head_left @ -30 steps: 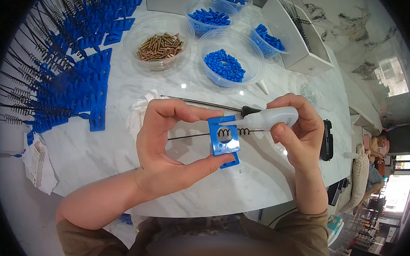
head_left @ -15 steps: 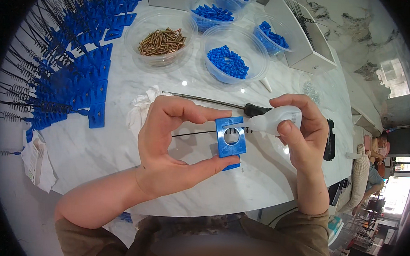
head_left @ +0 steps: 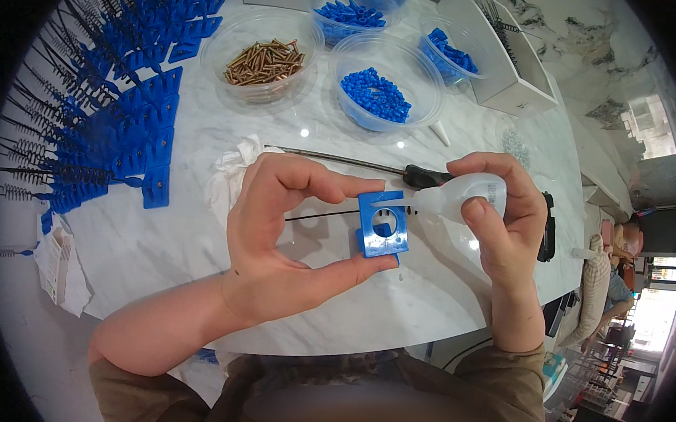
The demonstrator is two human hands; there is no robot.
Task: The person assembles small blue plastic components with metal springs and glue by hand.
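Between the thumb and index finger of my left hand is a blue plastic bracket with a round hole, gripped by its top and bottom edges. My right hand is closed around a small translucent squeeze bottle, tilted sideways. Its thin nozzle reaches left across the upper face of the bracket, just above the hole; whether the tip touches cannot be made out. Behind the hands a screwdriver with a black handle lies on the table. A thin black rod shows between my left fingers and the bracket.
Clear tubs hold brass-coloured screws, small blue beads and blue plastic pieces. Rows of blue parts with black springs fill the left side. A crumpled tissue, a white nozzle cap and a white box are also there.
The blue bracket has tilted slightly in my left hand, so the part behind it now shows through the hole. My right hand and the bottle have shifted slightly right.
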